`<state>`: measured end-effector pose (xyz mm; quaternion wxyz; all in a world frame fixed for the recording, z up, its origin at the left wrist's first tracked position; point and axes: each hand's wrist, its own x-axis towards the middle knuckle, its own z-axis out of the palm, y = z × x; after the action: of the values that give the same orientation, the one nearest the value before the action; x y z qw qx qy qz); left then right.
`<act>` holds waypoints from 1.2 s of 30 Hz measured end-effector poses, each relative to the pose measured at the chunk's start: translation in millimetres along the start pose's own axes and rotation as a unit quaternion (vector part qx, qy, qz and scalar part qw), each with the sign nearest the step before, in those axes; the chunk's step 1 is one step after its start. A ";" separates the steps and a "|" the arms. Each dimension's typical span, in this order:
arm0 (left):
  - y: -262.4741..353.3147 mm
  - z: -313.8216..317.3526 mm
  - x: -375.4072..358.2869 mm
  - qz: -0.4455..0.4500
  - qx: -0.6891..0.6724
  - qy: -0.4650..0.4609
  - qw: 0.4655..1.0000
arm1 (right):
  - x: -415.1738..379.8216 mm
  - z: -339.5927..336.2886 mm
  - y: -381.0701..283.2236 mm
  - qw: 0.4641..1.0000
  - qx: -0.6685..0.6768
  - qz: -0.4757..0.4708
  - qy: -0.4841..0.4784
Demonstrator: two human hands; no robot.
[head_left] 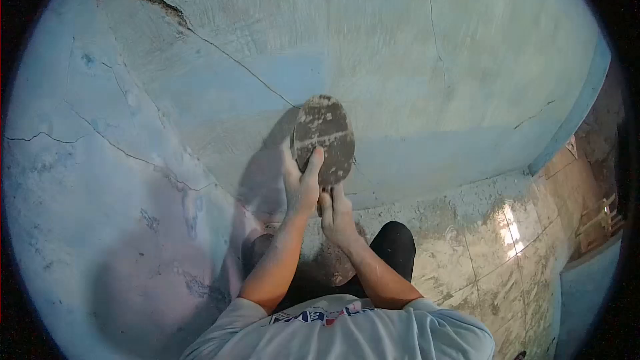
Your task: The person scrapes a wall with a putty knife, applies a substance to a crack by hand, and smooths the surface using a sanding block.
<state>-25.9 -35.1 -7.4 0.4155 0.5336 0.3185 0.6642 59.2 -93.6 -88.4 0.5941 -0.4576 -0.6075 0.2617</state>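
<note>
Gritty and stiff, probably light, the sanding disc (pixel 324 139) sits clamped against the wall (pixel 200 60) by my left hand (pixel 301 183) and right hand (pixel 335 213) at its lower edge.

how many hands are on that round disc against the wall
2. The left hand grips the lower left edge of the disc; the right hand touches its bottom edge from below. The disc lies flat against the cracked wall.

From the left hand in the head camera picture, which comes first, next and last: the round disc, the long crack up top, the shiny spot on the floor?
1. Round disc: the left hand grips it, against the wall.
2. Long crack: up and left, on the wall.
3. Shiny spot: far right, on the floor.
</note>
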 end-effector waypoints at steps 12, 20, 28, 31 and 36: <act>14.1 39.0 73.2 0.077 0.037 0.042 0.995 | 81.9 -12.2 11.8 0.999 -0.021 0.004 -0.032; 0.3 37.8 50.6 0.019 0.064 0.063 0.996 | 54.5 -12.9 4.0 0.999 -0.014 0.047 -0.005; -53.6 22.4 16.7 0.037 0.084 0.079 0.993 | 15.6 7.3 57.8 0.998 -0.051 0.038 0.027; -0.4 40.5 55.6 0.019 0.026 0.041 0.999 | 50.2 -11.7 16.5 0.998 -0.049 0.043 -0.010; -5.5 39.2 60.9 0.065 0.083 0.041 0.994 | 68.5 -9.7 39.8 0.999 -0.046 0.003 -0.013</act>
<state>8.2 20.9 23.9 0.3130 0.5582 0.3537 0.6822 86.8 -18.7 -88.1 0.5642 -0.4826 -0.6250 0.2411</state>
